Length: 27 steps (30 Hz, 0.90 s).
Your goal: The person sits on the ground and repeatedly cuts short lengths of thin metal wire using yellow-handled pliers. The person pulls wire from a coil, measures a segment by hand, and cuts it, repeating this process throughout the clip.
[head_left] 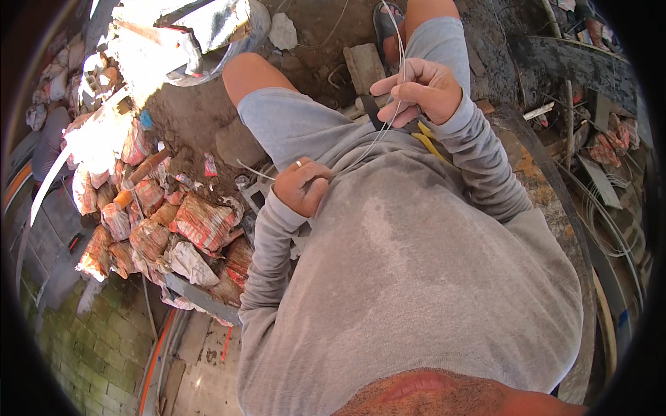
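Note:
Thin pale wire (361, 157) runs in strands across my lap, from one hand to the other and on upward past my knees. My left hand (303, 187) is closed round the wire at my waist, and a short end sticks out on its left side. Higher and to the right, my right hand (427, 90) has its thumb and fingers loosely curled about the strands. Just below that hand a yellow tool handle (431, 144) lies against my lap, its other end mostly hidden. A dark strip (371, 112) shows next to it.
Several red-and-white stuffed bags (205, 222) are heaped at my left. A pale bucket (253, 31) stands beyond my left knee, near a concrete block (363, 68). Coiled wire (603, 215) and planks (600, 182) lie at the right.

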Available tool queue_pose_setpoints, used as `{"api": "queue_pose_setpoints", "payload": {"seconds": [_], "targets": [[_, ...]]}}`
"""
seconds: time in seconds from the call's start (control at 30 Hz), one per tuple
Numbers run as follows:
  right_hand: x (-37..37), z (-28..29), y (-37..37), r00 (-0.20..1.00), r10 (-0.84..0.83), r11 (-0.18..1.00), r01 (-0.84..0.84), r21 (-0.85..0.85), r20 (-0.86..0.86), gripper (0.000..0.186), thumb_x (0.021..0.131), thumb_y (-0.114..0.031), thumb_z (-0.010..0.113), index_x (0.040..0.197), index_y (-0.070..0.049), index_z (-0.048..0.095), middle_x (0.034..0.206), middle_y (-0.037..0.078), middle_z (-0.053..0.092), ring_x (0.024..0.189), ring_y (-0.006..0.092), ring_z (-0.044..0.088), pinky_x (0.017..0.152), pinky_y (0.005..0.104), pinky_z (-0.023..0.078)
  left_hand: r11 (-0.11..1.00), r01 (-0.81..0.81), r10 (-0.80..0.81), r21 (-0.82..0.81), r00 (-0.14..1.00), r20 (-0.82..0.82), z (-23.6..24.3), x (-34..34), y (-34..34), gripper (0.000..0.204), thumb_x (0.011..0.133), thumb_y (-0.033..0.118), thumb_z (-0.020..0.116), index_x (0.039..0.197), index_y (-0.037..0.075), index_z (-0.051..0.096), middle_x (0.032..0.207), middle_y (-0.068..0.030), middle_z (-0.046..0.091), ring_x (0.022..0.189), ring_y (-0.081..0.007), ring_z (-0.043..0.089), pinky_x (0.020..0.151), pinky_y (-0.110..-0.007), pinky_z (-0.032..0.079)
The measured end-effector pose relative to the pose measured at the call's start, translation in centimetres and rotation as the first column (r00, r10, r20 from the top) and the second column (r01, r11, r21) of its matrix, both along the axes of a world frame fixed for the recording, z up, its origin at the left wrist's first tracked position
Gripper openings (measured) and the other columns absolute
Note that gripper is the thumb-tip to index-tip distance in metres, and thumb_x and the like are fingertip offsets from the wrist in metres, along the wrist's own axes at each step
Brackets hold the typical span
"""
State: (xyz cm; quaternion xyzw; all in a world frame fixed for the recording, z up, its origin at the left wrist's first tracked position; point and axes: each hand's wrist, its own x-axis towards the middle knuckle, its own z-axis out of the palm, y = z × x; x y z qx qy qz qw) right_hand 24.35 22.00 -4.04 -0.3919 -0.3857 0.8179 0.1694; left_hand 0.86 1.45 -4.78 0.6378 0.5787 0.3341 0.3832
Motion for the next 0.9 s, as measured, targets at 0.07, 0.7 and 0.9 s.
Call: {"api": "queue_pose_setpoints", "payload": {"seconds": [0.07, 0.7, 0.9], "targets": [[-0.8, 0.8, -1.1, 0.998, 0.053, 0.998, -0.053, -0.023, -0.034, 0.009, 0.086, -0.003, 0.059, 0.080, 0.001, 0.053, 0.104, 0.027, 0.066, 0.078, 0.0267, 0.073, 0.056, 0.0274, 0.061, 0.983, -0.104, 0.137, -0.154, 0.966, 0.220, -0.3, 1.4, 1.1, 0.020, 0.097, 0.019, 0.055, 0.092, 0.002, 0.064, 0.070, -0.0061, 0.061, 0.055, -0.0145, 0.058, 0.050, -0.027, 0.047], [-1.0, -5.0, 3.0, 0.891, -0.168, 0.775, -0.145, 0.615, 0.421, 0.028, 0.077, -0.022, 0.072, 0.095, -0.002, 0.070, 0.106, 0.016, 0.064, 0.085, 0.0155, 0.063, 0.067, 0.0270, 0.051, 0.670, 0.230, 0.399, -0.705, 0.689, 0.605, -2.3, 9.2, 7.0, 0.013, 0.097, 0.016, 0.050, 0.091, 0.007, 0.057, 0.059, 0.0021, 0.050, 0.043, -0.0056, 0.041, 0.035, -0.022, 0.030], [-7.0, -9.4, 10.3, 0.917, -0.159, 0.507, -0.242, 0.827, 0.366, 0.015, 0.072, -0.013, 0.076, 0.083, -0.004, 0.074, 0.102, 0.011, 0.067, 0.086, 0.0259, 0.066, 0.077, 0.0305, 0.049, 0.692, 0.314, 0.312, -0.651, 0.683, 0.661, -3.1, 9.9, 6.6, 0.013, 0.096, 0.014, 0.050, 0.089, 0.007, 0.057, 0.060, 0.0024, 0.051, 0.044, -0.0056, 0.041, 0.036, -0.023, 0.031]]}}
